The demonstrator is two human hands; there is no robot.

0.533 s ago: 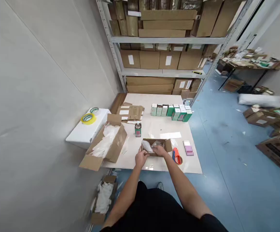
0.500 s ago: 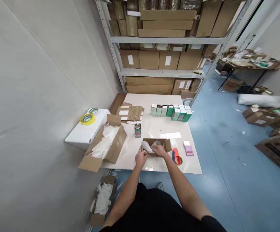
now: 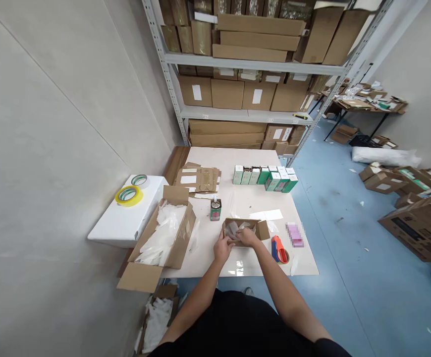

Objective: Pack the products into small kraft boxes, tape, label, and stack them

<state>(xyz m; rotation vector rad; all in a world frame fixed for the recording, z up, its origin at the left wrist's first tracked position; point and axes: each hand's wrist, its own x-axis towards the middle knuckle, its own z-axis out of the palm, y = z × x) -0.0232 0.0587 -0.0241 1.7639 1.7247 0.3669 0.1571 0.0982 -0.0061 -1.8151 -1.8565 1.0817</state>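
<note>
left hand [image 3: 223, 247] clasping box [image 3: 262, 230] | right hand [image 3: 247, 237] on wrap [image 3: 232, 229] inside, grip unclear | risk: wrap tearing if forced

Two tape rolls [image 3: 128, 195], two open cartons [image 3: 263, 229].

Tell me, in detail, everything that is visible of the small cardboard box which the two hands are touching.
The small cardboard box is plain brown card, open on top, its right flap folded outward. It stands upright near the front edge of the white table. Whitish crumpled wrap lies inside. The left hand holds its near left corner; the right hand rests over its near rim.
</note>
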